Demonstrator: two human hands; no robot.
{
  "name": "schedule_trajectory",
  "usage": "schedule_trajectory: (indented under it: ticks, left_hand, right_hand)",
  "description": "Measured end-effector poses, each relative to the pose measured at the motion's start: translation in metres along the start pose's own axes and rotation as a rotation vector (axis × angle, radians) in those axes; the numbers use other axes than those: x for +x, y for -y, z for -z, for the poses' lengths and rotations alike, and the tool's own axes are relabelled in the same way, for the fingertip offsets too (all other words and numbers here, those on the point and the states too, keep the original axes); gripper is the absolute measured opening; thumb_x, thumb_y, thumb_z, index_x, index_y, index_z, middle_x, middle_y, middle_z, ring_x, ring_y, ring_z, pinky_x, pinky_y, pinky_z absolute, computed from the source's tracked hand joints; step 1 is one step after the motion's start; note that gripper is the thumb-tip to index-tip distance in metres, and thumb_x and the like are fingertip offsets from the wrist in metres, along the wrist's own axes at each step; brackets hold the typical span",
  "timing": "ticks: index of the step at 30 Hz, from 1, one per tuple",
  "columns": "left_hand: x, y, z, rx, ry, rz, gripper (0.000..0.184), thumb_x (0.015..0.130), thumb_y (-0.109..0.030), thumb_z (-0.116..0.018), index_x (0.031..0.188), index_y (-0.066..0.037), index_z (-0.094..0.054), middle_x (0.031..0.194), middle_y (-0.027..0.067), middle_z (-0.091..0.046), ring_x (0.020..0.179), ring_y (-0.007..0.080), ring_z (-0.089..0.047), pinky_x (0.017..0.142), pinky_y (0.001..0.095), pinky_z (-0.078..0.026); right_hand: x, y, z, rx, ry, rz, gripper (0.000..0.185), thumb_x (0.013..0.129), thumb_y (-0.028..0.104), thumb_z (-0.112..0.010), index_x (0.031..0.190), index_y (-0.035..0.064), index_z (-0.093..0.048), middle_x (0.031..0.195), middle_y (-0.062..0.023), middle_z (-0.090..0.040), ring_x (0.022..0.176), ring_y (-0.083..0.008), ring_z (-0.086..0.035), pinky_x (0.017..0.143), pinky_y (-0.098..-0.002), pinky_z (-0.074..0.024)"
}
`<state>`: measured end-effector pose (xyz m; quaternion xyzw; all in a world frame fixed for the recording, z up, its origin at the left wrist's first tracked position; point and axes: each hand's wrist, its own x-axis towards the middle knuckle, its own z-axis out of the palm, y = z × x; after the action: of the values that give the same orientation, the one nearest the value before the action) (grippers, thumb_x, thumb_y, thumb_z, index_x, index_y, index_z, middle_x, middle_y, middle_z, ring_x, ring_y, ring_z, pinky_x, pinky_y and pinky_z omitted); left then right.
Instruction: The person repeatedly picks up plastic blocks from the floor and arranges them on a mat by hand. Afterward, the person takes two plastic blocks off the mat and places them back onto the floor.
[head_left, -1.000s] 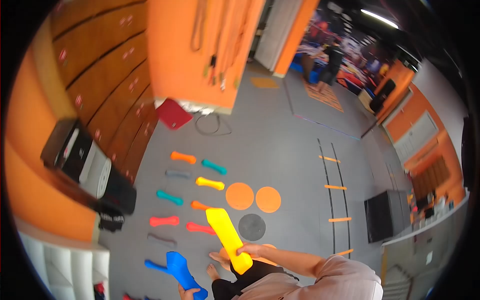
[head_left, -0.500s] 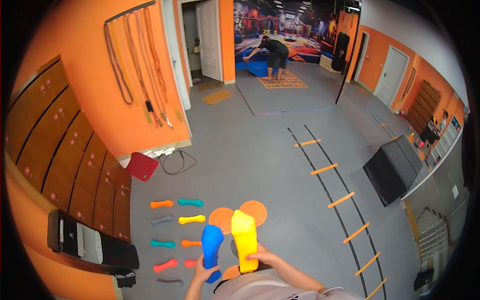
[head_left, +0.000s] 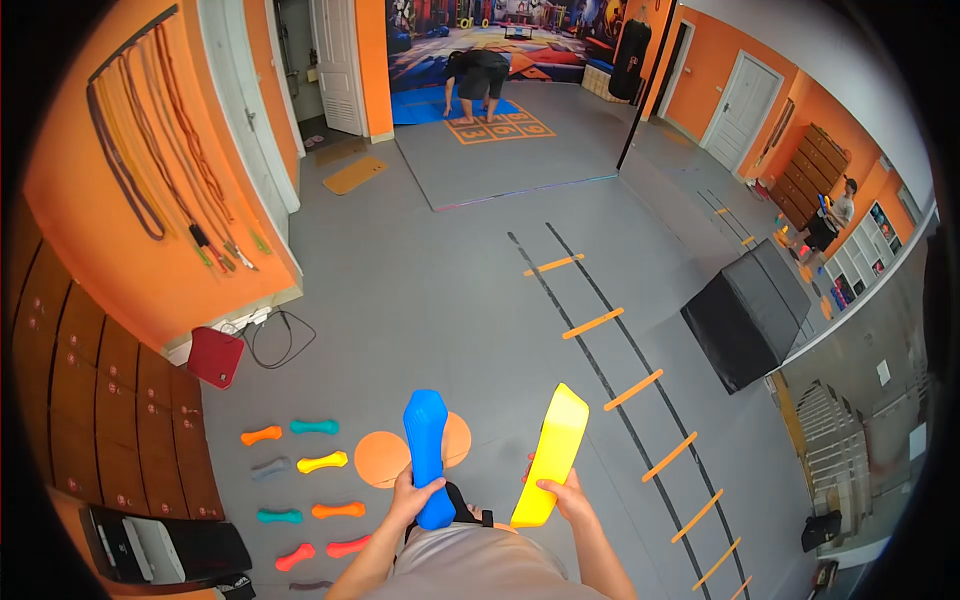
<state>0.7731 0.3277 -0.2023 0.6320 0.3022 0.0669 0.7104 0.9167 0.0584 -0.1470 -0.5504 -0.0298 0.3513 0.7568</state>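
In my head view, my left hand (head_left: 412,498) wraps the lower part of a blue dumbbell (head_left: 426,440), thumb across its near face; the other fingers are mostly hidden behind it. My right hand (head_left: 566,496) grips the lower part of a yellow dumbbell (head_left: 556,445), which leans right at its top; my thumb presses the face, and some fingertips show past the left edge. Both are held up in front of me, well apart. The blue one covers part of two orange discs (head_left: 381,460) on the floor. Left of them lie smaller dumbbells (head_left: 322,462) in orange, teal, grey, yellow and red; the lowest grey one sits at the bottom edge. My shirt (head_left: 470,565) hides my feet. Far off, a person (head_left: 480,75) bends over a blue mat (head_left: 418,107), hands hard to make out.
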Motion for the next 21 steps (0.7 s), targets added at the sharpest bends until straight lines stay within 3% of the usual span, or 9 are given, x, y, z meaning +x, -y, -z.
schedule_trajectory:
  ticks: [9,14,21]
  left_hand:
    - [0.225,-0.097,-0.028,0.185,0.084,-0.047,0.045,0.077,-0.015,-0.076,0.117,0.0,-0.061,0.104,0.013,-0.069,0.094,0.0222,-0.068,0.083,0.0364,-0.054]
    - [0.342,-0.141,-0.041,0.065,0.07,-0.071,0.044,0.079,-0.014,-0.074,0.118,0.0,-0.06,0.103,0.0128,-0.069,0.093,0.0223,-0.067,0.082,0.0366,-0.054]
    - [0.455,-0.204,-0.077,-0.069,0.1,0.054,0.042,0.083,-0.011,-0.07,0.12,0.001,-0.058,0.101,0.011,-0.068,0.091,0.0204,-0.066,0.081,0.0364,-0.054]
  right_hand:
    - [0.181,0.079,0.018,0.007,-0.103,0.067,0.054,0.07,0.004,-0.068,0.122,0.0026,-0.051,0.104,-0.0115,-0.061,0.094,-0.0257,-0.064,0.084,-0.0397,-0.0541]
    - [0.272,0.146,0.022,-0.044,-0.126,0.094,0.056,0.071,0.005,-0.069,0.123,0.0029,-0.05,0.108,-0.012,-0.06,0.094,-0.0267,-0.064,0.083,-0.0404,-0.0548]
    - [0.38,0.195,0.047,0.052,-0.237,0.054,0.055,0.073,0.005,-0.067,0.125,0.0022,-0.049,0.108,-0.0126,-0.061,0.093,-0.0277,-0.065,0.081,-0.0404,-0.0556]
